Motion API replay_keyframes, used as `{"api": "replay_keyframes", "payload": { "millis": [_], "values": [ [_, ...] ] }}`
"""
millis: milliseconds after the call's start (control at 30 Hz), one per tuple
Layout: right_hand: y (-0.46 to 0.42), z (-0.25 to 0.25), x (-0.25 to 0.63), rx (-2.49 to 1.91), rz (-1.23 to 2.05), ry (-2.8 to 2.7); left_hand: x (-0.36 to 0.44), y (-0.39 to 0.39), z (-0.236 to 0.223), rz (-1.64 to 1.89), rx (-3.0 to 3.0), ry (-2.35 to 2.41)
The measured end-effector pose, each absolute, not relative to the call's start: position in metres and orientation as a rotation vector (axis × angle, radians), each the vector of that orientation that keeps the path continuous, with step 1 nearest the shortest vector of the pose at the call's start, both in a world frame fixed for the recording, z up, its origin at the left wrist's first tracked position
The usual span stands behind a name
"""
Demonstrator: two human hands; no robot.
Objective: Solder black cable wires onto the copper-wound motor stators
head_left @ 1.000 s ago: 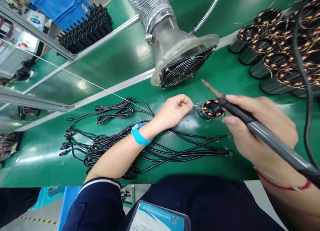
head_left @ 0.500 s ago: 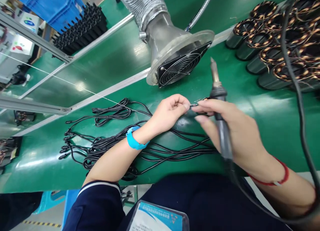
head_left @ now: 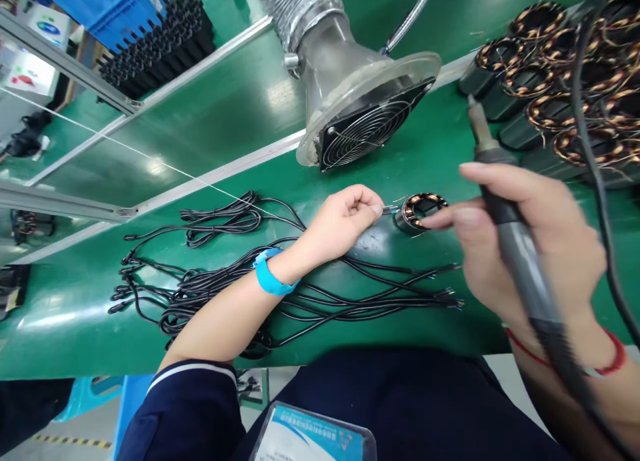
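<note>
While the green tabletop (head_left: 60, 341) spreads beneath, the right hand (head_left: 565, 241) grasps a soldering iron (head_left: 527, 264), probably light and rigid, best taken by its dark handle behind the metal tip. Wound stator (head_left: 409, 222) sits on it by the right forefinger, likely dense; hold the outer wall, sparing fragile windings. Left hand (head_left: 353, 214) pinches thin wires (head_left: 391, 209) just beside, presumably soft, easily bent.

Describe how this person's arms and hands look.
The left hand and right hand are gloveless. The left arm has a white-edged navy short sleeve and bright blue wristband; the right arm wears a red bracelet. No right sleeve shows.
</note>
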State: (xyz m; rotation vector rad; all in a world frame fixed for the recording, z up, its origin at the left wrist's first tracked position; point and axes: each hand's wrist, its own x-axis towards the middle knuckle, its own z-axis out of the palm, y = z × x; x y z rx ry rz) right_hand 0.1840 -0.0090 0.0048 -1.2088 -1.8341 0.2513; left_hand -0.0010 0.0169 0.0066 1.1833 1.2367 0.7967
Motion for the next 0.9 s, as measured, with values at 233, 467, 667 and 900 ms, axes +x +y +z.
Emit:
{"api": "replay_keyframes", "payload": {
  "millis": [233,467,667,900],
  "values": [
    [-0.015,-0.016,0.206,-1.054,0.124,-1.750,0.003,0.025,0.000,0.806,1.189,1.296],
    [-0.017,-0.031,0.208,-0.900,0.191,-1.729,0.003,0.024,0.001,0.813,1.210,1.304],
    [-0.016,-0.025,0.207,-0.869,0.246,-1.763,0.003,0.025,0.001,0.819,1.197,1.294],
    [-0.019,-0.024,0.210,-0.986,0.287,-1.787,0.004,0.027,-0.001,0.818,1.200,1.298]
  ]
}}
